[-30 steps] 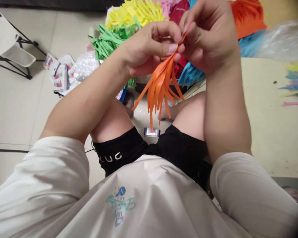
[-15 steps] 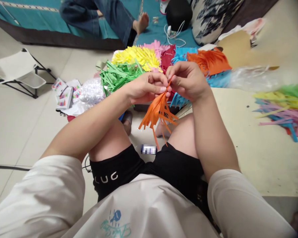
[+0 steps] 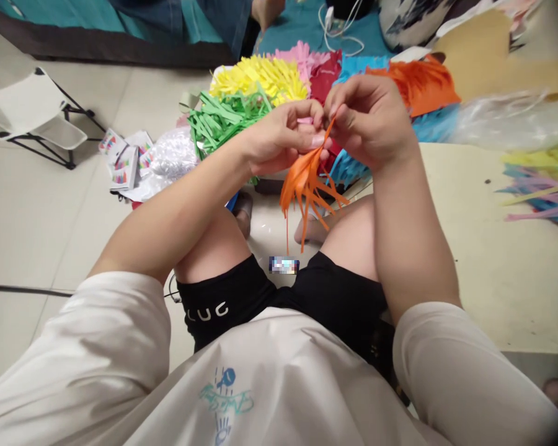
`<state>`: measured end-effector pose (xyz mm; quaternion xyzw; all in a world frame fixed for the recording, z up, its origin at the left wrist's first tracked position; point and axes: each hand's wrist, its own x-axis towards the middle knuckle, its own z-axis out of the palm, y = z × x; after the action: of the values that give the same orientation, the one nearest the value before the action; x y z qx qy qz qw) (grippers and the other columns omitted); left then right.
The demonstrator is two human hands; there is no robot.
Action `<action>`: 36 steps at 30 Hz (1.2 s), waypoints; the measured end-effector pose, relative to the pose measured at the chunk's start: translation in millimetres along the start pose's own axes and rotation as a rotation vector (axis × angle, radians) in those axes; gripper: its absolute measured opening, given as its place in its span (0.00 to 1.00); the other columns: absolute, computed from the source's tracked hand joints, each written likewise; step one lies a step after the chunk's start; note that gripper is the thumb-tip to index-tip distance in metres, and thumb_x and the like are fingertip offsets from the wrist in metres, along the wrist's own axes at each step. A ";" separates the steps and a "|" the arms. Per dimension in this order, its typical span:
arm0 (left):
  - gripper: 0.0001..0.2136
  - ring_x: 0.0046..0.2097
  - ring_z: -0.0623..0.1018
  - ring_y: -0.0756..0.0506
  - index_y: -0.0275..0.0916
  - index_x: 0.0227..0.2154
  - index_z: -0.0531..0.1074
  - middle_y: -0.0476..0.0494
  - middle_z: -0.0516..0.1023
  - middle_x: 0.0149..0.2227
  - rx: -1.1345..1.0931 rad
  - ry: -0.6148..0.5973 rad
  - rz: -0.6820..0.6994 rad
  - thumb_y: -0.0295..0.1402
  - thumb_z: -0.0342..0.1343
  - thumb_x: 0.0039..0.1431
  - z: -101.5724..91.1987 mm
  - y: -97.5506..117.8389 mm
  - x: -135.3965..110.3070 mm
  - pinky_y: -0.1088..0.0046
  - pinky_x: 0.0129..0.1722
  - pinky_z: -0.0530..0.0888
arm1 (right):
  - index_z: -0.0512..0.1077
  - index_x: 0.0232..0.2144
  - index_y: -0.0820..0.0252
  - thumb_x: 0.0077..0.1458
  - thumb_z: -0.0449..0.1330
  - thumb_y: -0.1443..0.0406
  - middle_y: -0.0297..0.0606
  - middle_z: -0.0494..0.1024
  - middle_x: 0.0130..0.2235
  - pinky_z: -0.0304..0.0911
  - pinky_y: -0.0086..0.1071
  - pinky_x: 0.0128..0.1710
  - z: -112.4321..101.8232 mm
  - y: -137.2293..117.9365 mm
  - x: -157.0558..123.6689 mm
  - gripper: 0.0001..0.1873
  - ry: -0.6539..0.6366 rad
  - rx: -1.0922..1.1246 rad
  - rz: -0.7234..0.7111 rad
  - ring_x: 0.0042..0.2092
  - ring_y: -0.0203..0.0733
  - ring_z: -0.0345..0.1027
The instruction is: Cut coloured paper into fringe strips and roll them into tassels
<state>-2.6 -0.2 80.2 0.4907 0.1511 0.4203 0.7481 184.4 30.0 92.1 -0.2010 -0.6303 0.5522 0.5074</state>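
Observation:
An orange paper tassel (image 3: pixel 307 176) hangs between my hands over my knees, its fringe strips dangling loosely. My left hand (image 3: pixel 291 133) pinches it just below its narrow twisted top. The fingertips of my right hand (image 3: pixel 365 118) close on the top end of that twist. Beyond my hands lie stacks of fringed paper: green (image 3: pixel 230 118), yellow (image 3: pixel 260 80), pink (image 3: pixel 302 59) and orange (image 3: pixel 425 83). Blue fringe (image 3: pixel 348 167) shows partly behind my right hand.
A pale board (image 3: pixel 493 266) at my right bears multicoloured fringe strips (image 3: pixel 544 186). Clear plastic (image 3: pixel 497 121) and brown card (image 3: pixel 481 56) lie behind it. At left stand a folding stool (image 3: pixel 32 114) and printed packets (image 3: pixel 123 158). Another person's jeans (image 3: pixel 204 28) show on the sofa.
The view has tipped down and shifted a little, so the stacks sit higher in it. Both hands keep their pinch on the tassel, whose strips have swung slightly.

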 end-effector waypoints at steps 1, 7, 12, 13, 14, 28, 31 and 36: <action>0.18 0.33 0.83 0.50 0.44 0.37 0.71 0.52 0.84 0.32 0.012 0.010 0.012 0.28 0.77 0.53 0.1 0.5 0.0 0.70 0.42 0.80 | 0.73 0.27 0.53 0.39 0.85 0.43 0.33 0.76 0.29 0.68 0.35 0.31 0.8 1.1 1.0 0.32 0.022 0.004 -0.005 0.31 0.39 0.66; 0.10 0.35 0.84 0.51 0.39 0.39 0.72 0.48 0.85 0.34 0.039 -0.015 -0.022 0.18 0.65 0.67 7.0 10.2 -2.4 0.71 0.45 0.80 | 0.72 0.27 0.52 0.34 0.86 0.37 0.30 0.74 0.27 0.63 0.35 0.29 0.6 1.3 3.5 0.37 0.072 -0.018 -0.053 0.29 0.38 0.63; 0.09 0.34 0.83 0.52 0.39 0.35 0.73 0.48 0.84 0.33 0.066 0.003 0.005 0.24 0.68 0.68 4.0 3.8 -0.3 0.73 0.42 0.79 | 0.73 0.26 0.53 0.39 0.87 0.42 0.30 0.71 0.27 0.56 0.34 0.28 -0.9 -3.1 2.1 0.34 0.065 -0.035 -0.094 0.27 0.36 0.58; 0.10 0.34 0.83 0.51 0.40 0.35 0.74 0.48 0.85 0.34 0.063 -0.018 0.004 0.27 0.71 0.67 2.2 2.4 0.4 0.73 0.42 0.80 | 0.72 0.27 0.54 0.40 0.87 0.41 0.30 0.70 0.27 0.56 0.34 0.28 -0.8 -4.1 1.6 0.35 0.063 -0.048 -0.090 0.28 0.35 0.57; 0.11 0.35 0.83 0.51 0.41 0.35 0.75 0.47 0.86 0.35 0.056 -0.036 0.003 0.30 0.74 0.64 0.3 1.3 1.0 0.73 0.42 0.80 | 0.70 0.27 0.54 0.40 0.86 0.40 0.30 0.69 0.27 0.57 0.33 0.29 -0.7 -5.1 1.0 0.36 0.061 -0.060 -0.085 0.28 0.35 0.56; 0.09 0.37 0.85 0.48 0.39 0.35 0.78 0.47 0.86 0.34 0.115 0.014 0.101 0.27 0.74 0.63 3.2 8.3 2.0 0.72 0.42 0.81 | 0.78 0.27 0.58 0.39 0.88 0.41 0.32 0.73 0.26 0.54 0.32 0.27 -3.6 -2.3 8.7 0.34 0.175 -0.179 -0.220 0.26 0.34 0.63; 0.07 0.38 0.86 0.46 0.39 0.36 0.77 0.45 0.87 0.34 0.184 0.100 0.123 0.22 0.69 0.65 3.5 11.3 2.8 0.70 0.44 0.80 | 0.77 0.28 0.58 0.42 0.84 0.34 0.31 0.75 0.26 0.57 0.32 0.26 -5.2 1.4 11.8 0.38 0.226 -0.280 -0.266 0.24 0.33 0.64; 0.04 0.34 0.82 0.48 0.38 0.36 0.80 0.43 0.87 0.34 0.281 0.173 0.178 0.25 0.67 0.67 -3.0 7.5 7.7 0.71 0.38 0.72 | 0.75 0.28 0.56 0.45 0.84 0.36 0.30 0.75 0.25 0.60 0.32 0.25 -2.6 -1.2 10.9 0.36 0.243 -0.357 -0.230 0.23 0.34 0.66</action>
<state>-3.5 8.8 86.6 0.5639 0.2283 0.5001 0.6162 182.6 39.8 97.4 -0.2792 -0.6709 0.3425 0.5956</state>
